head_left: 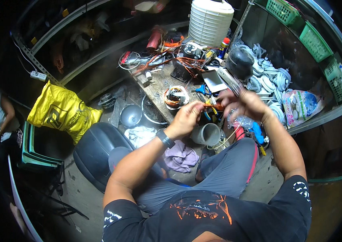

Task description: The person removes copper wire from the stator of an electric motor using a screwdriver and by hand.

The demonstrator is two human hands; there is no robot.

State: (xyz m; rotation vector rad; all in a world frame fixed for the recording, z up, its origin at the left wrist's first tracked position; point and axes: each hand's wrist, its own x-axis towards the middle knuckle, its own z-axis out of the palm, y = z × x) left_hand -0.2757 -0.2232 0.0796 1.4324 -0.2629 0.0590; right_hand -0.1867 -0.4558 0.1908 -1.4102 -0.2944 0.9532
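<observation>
My left hand [188,117], with a dark band on its wrist, is closed in a pinch on one end of a thin orange piece [213,106], which looks like wire or a narrow strip. At the other end of that piece is my right hand [245,104]. Motion smears its fingers, so their grip is unclear. Just beyond my left hand, a white motor-like part with a copper-coloured winding [176,97] sits on the wooden bench. Blue-handled pliers [201,89] lie past the gap between my hands. A clear plastic bag [239,117] hangs below my right hand.
Tangled orange wires [189,64] and a spray can [224,47] crowd the bench near a white ribbed container [210,22]. Pale plastic fan parts [274,80] pile at right. A grey bucket [206,134] and purple cloth [182,156] are below; a yellow sack [64,111] stands left.
</observation>
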